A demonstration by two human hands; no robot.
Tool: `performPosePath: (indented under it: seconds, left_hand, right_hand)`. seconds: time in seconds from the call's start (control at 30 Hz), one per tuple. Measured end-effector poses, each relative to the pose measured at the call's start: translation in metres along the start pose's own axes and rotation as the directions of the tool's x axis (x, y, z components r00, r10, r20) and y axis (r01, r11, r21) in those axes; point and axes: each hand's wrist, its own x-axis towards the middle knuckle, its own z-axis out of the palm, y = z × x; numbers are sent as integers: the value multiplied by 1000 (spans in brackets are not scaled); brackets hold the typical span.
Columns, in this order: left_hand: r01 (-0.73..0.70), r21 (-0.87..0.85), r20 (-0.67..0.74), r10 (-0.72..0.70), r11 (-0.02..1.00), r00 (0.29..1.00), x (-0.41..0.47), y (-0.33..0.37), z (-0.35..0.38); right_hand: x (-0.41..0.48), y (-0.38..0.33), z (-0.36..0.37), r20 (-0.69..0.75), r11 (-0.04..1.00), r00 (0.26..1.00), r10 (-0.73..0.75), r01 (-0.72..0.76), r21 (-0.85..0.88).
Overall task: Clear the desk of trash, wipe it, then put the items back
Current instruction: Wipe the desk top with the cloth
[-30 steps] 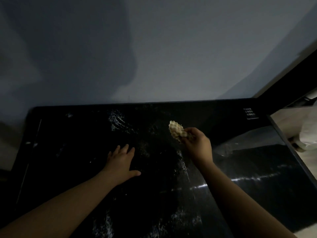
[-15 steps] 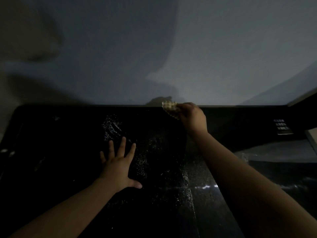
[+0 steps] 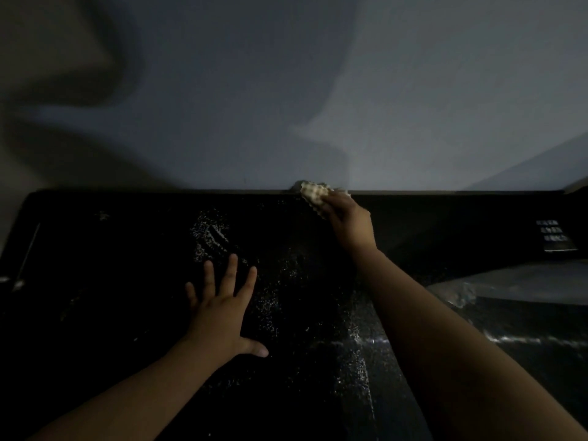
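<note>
Wiping far edge: right hand (image 3: 348,218) grips wadded cloth (image 3: 315,195) at wall; left hand (image 3: 222,308) splayed flat, bracing on counter (image 3: 111,313).

A pale cream, bumpy-patterned cloth (image 3: 313,195) against a glossy black, white-speckled desk (image 3: 127,249).

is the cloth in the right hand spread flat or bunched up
Bunched up: the cloth is a wad gripped in the right hand at the desk's far edge.
</note>
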Motion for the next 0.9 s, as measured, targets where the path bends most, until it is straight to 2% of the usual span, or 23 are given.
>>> performPosePath:
  seconds: [0.13,0.47,0.9]
  left_hand:
    - [-8,-1,-7,8,1000,1000,0,-1,1]
    - [-31,-2,-16,31,1000,999,0,-3,1]
    - [-24,26,-37,25,999,999,-2,0,0]
  right_hand:
    - [-14,1,2,7,999,999,32,-32,43]
    - [-50,10,2,5,998,1000,-3,3,62]
    - [-97,13,2,-22,1000,1000,0,0,22]
